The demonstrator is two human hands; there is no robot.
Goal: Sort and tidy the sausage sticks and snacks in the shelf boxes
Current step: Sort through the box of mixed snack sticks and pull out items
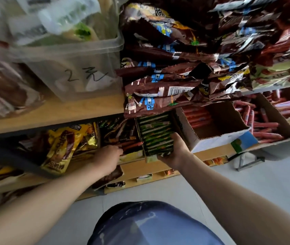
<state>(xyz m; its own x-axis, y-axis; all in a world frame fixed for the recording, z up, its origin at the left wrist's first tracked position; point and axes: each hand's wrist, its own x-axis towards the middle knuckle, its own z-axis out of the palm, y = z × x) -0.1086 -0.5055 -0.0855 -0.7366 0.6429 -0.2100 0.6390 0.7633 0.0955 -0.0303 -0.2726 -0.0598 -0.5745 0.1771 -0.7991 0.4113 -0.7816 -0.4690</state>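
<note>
Right hand [174, 152] has its fingers wrapped round the near end of the green packs [155, 133] at the shelf [158, 167] front edge. Left hand [108, 156] reaches the sausage sticks [130, 145] beside them, fingers hidden, can't tell. Packs look light and slippery, so I'd squeeze the row's ends.

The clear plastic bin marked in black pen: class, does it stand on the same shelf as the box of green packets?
No, the clear plastic bin stands one shelf above the box of green packets.
</note>
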